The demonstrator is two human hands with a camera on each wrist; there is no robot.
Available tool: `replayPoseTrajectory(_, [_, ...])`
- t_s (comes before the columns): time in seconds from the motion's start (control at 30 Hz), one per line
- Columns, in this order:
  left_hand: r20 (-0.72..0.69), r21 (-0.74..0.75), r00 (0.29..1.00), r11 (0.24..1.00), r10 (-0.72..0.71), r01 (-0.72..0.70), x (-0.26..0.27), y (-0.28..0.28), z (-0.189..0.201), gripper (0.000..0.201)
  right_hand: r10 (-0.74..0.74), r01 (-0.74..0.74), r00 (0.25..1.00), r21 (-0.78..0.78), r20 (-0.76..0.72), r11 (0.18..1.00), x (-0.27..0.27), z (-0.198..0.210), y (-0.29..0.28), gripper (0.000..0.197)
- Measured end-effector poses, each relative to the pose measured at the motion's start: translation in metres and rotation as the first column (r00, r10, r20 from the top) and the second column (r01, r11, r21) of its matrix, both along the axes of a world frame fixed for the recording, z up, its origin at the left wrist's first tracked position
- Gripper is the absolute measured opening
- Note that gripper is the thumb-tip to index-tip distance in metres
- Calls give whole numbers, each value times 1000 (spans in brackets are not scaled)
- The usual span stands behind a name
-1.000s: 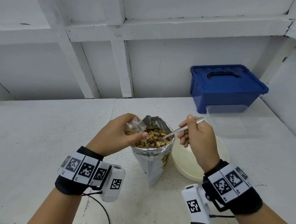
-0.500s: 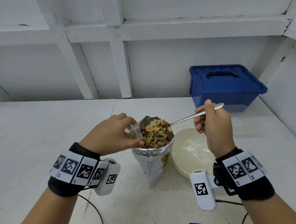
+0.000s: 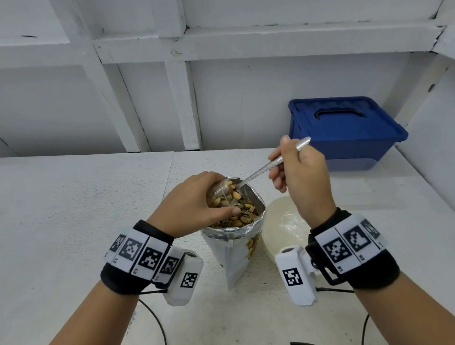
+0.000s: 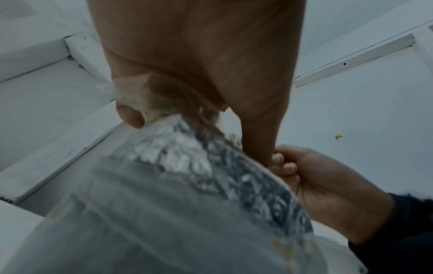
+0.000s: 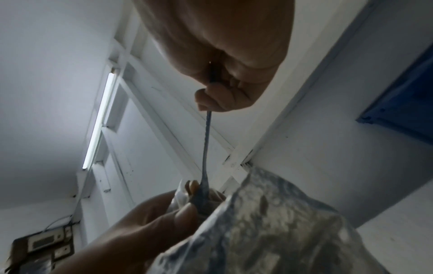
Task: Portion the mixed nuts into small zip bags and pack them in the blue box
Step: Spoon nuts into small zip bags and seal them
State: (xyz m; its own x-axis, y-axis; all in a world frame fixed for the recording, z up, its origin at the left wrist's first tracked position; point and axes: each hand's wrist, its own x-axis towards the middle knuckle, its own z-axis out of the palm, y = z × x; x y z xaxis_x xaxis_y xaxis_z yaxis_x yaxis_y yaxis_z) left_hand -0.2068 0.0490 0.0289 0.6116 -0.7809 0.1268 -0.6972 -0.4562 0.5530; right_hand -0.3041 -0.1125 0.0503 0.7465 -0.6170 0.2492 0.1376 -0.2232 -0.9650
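Observation:
A foil-lined pouch of mixed nuts [image 3: 235, 240] stands open on the white table, its rim rolled down. Over its mouth my left hand [image 3: 193, 203] holds a small clear zip bag [image 3: 221, 192], open toward the right, with nuts showing at its mouth. My right hand [image 3: 297, 174] grips a metal spoon [image 3: 268, 167] by the handle, and the bowl end is tilted down into the zip bag. The left wrist view shows the bag [image 4: 152, 96] under my palm above the pouch [image 4: 211, 166]. In the right wrist view, the spoon [image 5: 207, 148] runs down into the bag. The blue box [image 3: 343, 132] sits lidded at the back right.
A pale round bowl [image 3: 284, 222] sits just right of the pouch, under my right wrist. A white wall with beams backs the table. Cables hang from both wrist cameras over the front edge.
My right hand lifted the spoon, loaded with nuts, out of the pouch and tipped it into the zip bag. The left hand kept the bag over the pouch.

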Motion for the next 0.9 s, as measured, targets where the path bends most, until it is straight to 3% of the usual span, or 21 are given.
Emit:
replayPoseTrajectory(0.13, [-77, -97, 997, 995, 23, -30, -2, 0, -6, 70, 31, -16, 997, -195, 77, 981, 0, 9, 10, 31])
replayPoseTrajectory(0.33, [-173, -225, 981, 966, 86, -124, 0, 6, -11, 50, 113, -22, 973, -409, 200, 912, -3, 12, 12, 28])
replayPoseTrajectory(0.63, [-267, -332, 958, 924, 104, -193, 1, 14, -12, 39, 63, 58, 941, -342, 332, 938, -18, 14, -5, 22])
replayPoseTrajectory(0.77, [-278, -322, 954, 925, 112, -203, 5, 17, -15, 33, 56, 60, 956, -377, 289, 924, -22, 6, -7, 23])
replayPoseTrajectory(0.9, [-275, -286, 958, 943, 88, -168, 6, 19, -14, 34, 154, -25, 976, -627, 152, 778, -21, -17, 1, 31])
